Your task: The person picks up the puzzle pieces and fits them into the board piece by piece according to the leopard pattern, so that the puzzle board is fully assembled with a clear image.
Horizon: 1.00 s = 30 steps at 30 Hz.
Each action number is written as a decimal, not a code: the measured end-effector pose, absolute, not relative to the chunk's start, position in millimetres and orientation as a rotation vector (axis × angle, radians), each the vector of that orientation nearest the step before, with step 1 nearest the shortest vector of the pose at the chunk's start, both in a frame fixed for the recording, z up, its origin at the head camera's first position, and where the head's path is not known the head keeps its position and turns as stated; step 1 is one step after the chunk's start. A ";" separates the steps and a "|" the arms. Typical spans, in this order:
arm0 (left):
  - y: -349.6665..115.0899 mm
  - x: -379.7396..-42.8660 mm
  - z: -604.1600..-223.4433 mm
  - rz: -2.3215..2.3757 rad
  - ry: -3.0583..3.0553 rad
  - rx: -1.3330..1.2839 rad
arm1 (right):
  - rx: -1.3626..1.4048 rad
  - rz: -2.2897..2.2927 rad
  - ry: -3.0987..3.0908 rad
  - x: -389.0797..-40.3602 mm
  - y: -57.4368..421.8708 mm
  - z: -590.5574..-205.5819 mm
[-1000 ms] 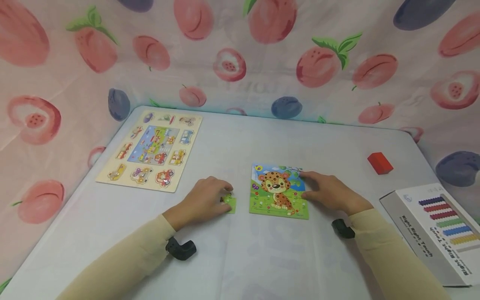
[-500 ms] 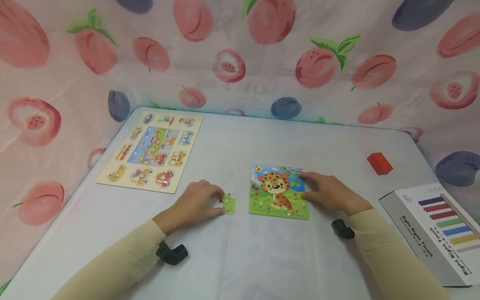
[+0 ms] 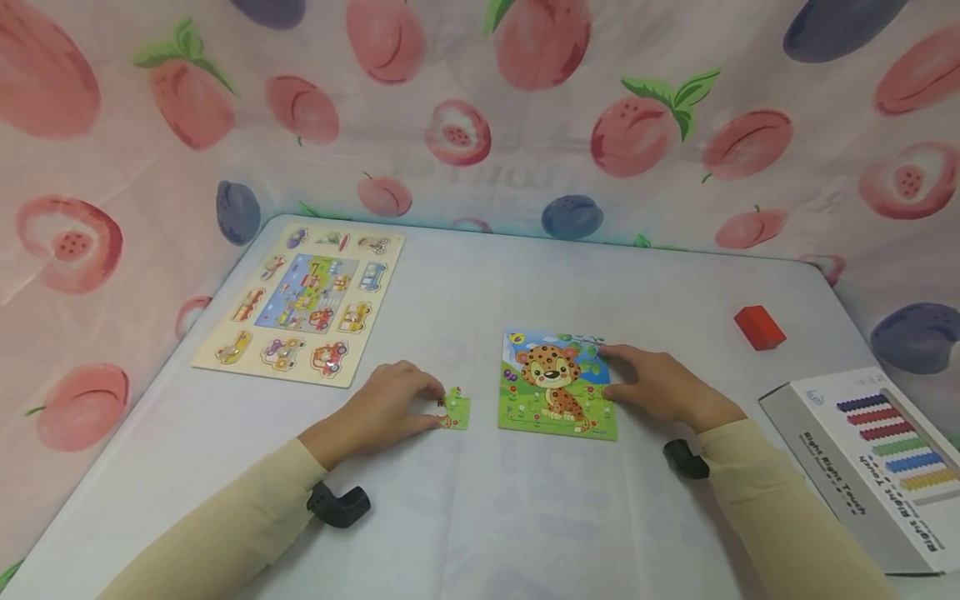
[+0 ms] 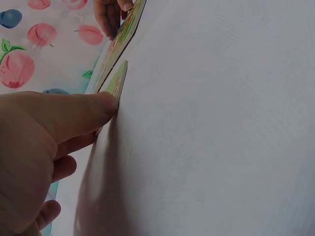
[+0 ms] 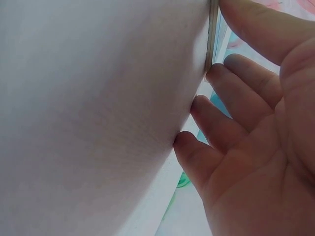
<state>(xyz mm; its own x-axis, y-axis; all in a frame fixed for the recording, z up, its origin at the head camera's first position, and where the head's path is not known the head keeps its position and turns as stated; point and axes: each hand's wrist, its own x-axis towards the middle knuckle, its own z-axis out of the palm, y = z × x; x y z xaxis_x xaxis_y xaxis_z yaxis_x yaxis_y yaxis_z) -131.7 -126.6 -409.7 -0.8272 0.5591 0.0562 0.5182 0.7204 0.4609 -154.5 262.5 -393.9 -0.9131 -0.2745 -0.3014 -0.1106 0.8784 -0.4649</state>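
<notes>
A small green jigsaw piece [image 3: 457,412] lies just left of the leopard jigsaw puzzle [image 3: 557,383], with a gap of white tablecloth between them. My left hand [image 3: 382,412] pinches the piece at its left side between thumb and forefinger. In the left wrist view the thumb [image 4: 78,113] lies against the piece's edge, and part of the piece [image 4: 117,81] juts out beyond it. On the other side, my right hand [image 3: 663,387] rests its thumb and fingertips at the puzzle's right edge. The right wrist view shows these fingers [image 5: 236,91] nearly straight, touching the board's side.
A wooden vehicle peg puzzle [image 3: 300,304] lies at the back left. At the right are a red block [image 3: 760,327] and a white box [image 3: 870,467] with coloured strips pictured on it. Fruit-patterned cloth [image 3: 480,117] hangs behind the white table.
My left hand has shifted left and slightly toward me, uncovering more of the green piece, which has moved barely at all. My right hand and the leopard puzzle have stayed put.
</notes>
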 end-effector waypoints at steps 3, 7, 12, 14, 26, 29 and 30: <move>-127.8 -133.4 -411.3 0.758 2.817 0.884 | -0.289 -0.640 2.686 -154.2 262.6 -393.4; -129.8 -135.5 -412.6 0.813 2.791 0.869 | -0.304 -0.635 2.690 -154.8 263.2 -394.0; -128.9 -136.4 -414.5 0.830 2.803 0.894 | -0.301 -0.624 2.697 -155.0 262.9 -395.4; -127.6 -136.4 -416.2 0.820 2.810 0.903 | -0.297 -0.623 2.699 -154.4 262.7 -395.6; -114.6 -133.4 -416.5 0.812 2.831 1.002 | -0.313 -0.623 2.706 -153.3 261.6 -393.4; -106.7 -134.2 -413.7 0.822 2.820 1.041 | -0.312 -0.620 2.704 -153.8 261.8 -393.9; -103.7 -134.7 -412.6 0.817 2.821 1.057 | -0.310 -0.617 2.703 -153.9 262.0 -394.2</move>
<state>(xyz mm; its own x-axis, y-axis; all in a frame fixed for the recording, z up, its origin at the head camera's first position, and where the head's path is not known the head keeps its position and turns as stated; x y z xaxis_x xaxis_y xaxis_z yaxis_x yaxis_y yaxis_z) -134.7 -103.7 -412.6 -0.7706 0.6173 0.1588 0.6066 0.6338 0.4800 -153.9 262.0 -394.2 -0.9148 -0.2849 -0.2864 -0.1324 0.8813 -0.4537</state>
